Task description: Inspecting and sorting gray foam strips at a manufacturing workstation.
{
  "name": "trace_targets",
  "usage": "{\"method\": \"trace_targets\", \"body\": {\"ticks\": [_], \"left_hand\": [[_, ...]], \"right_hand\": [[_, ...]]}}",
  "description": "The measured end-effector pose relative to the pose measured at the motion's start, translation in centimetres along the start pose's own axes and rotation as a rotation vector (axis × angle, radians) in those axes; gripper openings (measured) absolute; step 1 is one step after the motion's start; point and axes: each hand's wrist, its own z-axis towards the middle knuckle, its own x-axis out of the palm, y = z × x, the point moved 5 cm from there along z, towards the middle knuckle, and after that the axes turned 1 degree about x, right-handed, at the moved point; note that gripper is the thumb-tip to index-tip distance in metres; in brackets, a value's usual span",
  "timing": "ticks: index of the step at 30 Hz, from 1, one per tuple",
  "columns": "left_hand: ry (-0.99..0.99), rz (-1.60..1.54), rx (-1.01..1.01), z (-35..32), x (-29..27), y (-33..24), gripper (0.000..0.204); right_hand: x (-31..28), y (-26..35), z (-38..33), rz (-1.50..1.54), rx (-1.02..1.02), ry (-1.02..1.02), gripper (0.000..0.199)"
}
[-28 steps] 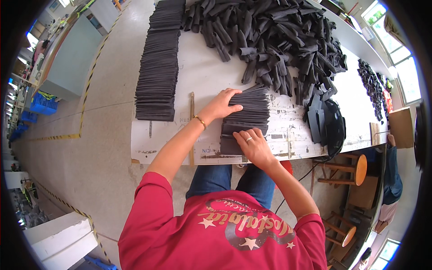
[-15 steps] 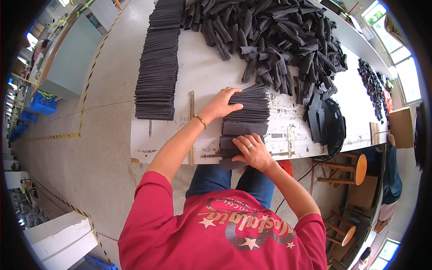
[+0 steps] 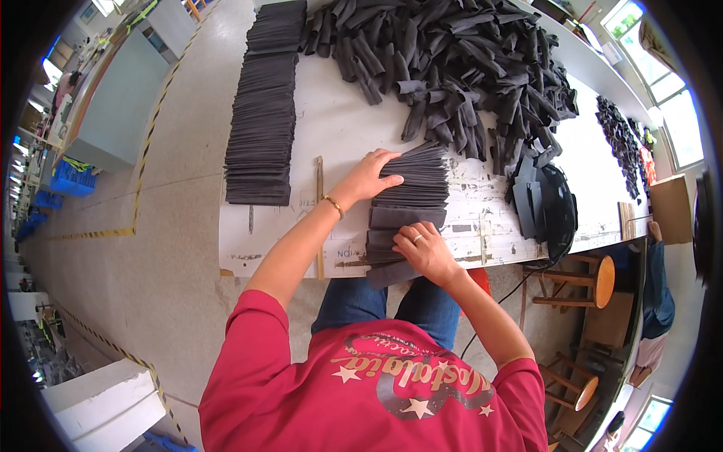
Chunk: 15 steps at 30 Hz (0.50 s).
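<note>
The shirt (image 3: 316,410) is red with short sleeves (image 3: 252,324); across its front run gold lettering (image 3: 422,374), pale stars (image 3: 416,407) and a dark patch (image 3: 385,393). Blue jeans (image 3: 352,303) show beyond it. Past its sleeves, a gold-brown bracelet (image 3: 332,205) sits behind the left hand (image 3: 370,178), a silvery ring (image 3: 417,239) on the right hand (image 3: 428,252).

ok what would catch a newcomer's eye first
Probably the loose heap of dark pieces on the table's far side. Then the long dark row along its left edge, and the shorter row near the front, left hand at its left, right hand at its near end.
</note>
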Motion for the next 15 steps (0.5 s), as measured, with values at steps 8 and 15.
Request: {"method": "trace_targets", "body": {"ticks": [8, 15], "left_hand": [[0.075, 0.090, -0.018, 0.8, 0.2, 0.4, 0.053], [0.060, 0.125, 0.036, 1.0, -0.1, 0.2, 0.048]], "right_hand": [[-1.7, -0.5, 1.6, -0.086, 0.007, -0.162, 0.029], [-1.1, -0.6, 0.6, -0.060, -0.010, -0.156, 0.036]]}}
